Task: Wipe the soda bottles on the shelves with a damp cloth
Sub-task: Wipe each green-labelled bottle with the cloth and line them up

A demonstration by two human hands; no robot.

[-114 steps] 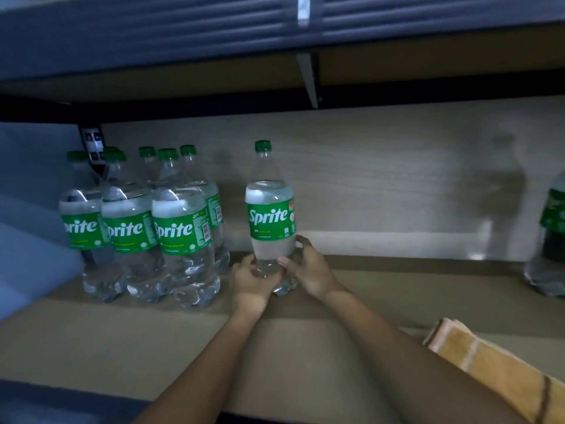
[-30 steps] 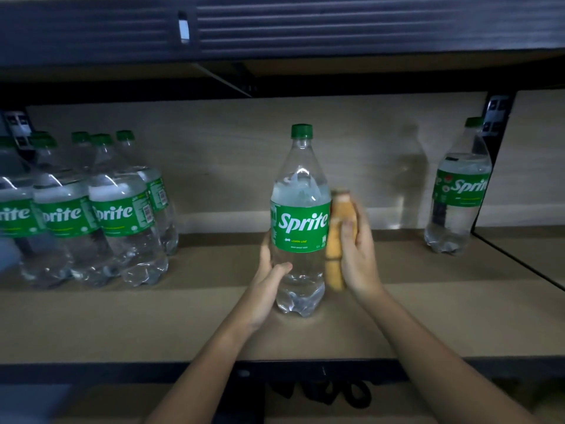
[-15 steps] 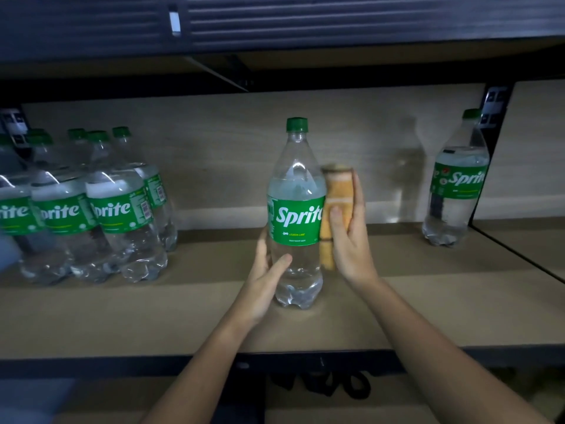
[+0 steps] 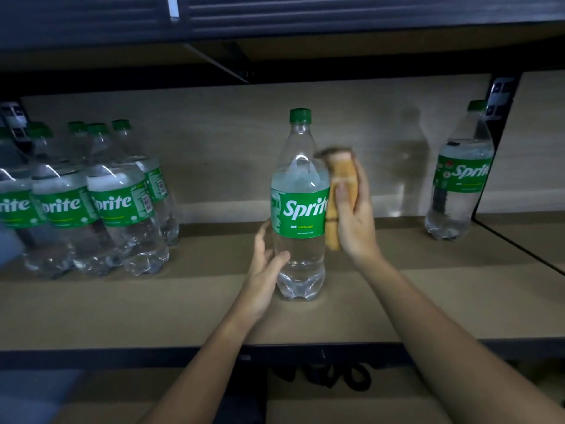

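Note:
A clear Sprite bottle (image 4: 298, 215) with a green label and green cap stands upright in the middle of the wooden shelf (image 4: 153, 307). My left hand (image 4: 266, 267) grips its lower part from the left, thumb across the front. My right hand (image 4: 354, 218) holds a folded orange-yellow cloth (image 4: 339, 191) and presses it against the bottle's right side, from the shoulder down past the label. The cloth is blurred.
Several Sprite bottles (image 4: 122, 203) stand grouped at the left of the shelf. One more Sprite bottle (image 4: 461, 175) stands at the far right beside a dark upright post (image 4: 495, 123). The upper shelf's underside (image 4: 275, 50) hangs close above.
My right hand has slid the cloth up along the bottle's right side, from beside the label to its shoulder. My left hand keeps the same grip and the bottle stays put.

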